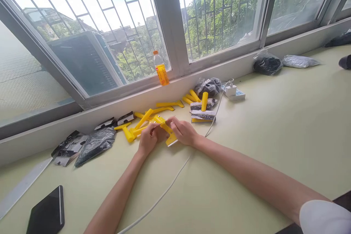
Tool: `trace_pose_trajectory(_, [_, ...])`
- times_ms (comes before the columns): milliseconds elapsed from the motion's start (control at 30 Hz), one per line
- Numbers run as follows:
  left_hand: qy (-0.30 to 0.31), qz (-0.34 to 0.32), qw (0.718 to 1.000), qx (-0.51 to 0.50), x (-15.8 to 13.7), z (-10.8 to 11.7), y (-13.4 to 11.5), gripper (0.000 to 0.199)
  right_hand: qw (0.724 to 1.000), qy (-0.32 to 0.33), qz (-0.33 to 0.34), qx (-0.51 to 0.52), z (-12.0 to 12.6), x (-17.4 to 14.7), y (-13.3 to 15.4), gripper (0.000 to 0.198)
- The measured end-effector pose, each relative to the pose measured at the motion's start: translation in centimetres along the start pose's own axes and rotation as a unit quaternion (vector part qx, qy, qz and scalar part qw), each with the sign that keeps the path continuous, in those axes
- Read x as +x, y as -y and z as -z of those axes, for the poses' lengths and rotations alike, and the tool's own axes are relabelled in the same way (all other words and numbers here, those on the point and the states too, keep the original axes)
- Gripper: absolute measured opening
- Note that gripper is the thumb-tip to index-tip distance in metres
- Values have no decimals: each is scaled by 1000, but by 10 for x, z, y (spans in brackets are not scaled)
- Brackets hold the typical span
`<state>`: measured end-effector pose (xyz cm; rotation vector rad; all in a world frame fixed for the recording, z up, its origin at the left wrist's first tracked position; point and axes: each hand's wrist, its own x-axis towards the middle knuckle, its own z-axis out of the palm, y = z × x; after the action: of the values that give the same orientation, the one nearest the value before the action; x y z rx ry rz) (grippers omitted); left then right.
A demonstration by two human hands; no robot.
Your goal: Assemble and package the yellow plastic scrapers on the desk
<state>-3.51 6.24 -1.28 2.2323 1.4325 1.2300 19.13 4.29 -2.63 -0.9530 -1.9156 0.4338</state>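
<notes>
Left hand (148,137) and right hand (183,131) pinch thin strip (163,122) from both sides, likely steadying it; yellow scraper (171,139) between.

Single head cam, worn, looked forward and down over the table (246,131) from its near side. Left hand (148,139) and right hand (184,131) sat mid-frame, close range; windows (167,7) spanned the far side, sill (230,64) lower on left.

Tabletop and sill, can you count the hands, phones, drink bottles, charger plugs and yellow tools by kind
Left hand plus right hand: 2
Phone: 1
Drink bottle: 1
Charger plug: 1
Yellow tools: at least 5, overlapping
Total: at least 10
</notes>
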Motion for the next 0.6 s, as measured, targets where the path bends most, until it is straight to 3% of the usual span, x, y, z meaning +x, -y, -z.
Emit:
trace_pose_trajectory(133, [29,37,998,-37,-6,-7,-13,17,999,-28,-12,41,-2,3,0,28])
trace_pose_trajectory(300, [67,127,967,-209,-10,-19,-29,31,990,-91,-48,98,-7,11,-8,33])
trace_pose_trajectory(500, [-9,188,946,-263,-6,-21,-25,52,976,-194,-65,77,-12,16,-25,19])
trace_pose_trajectory(600, [-41,189,938,-287,-4,-18,-18,55,970,-173,-123,119,-13,17,-30,40])
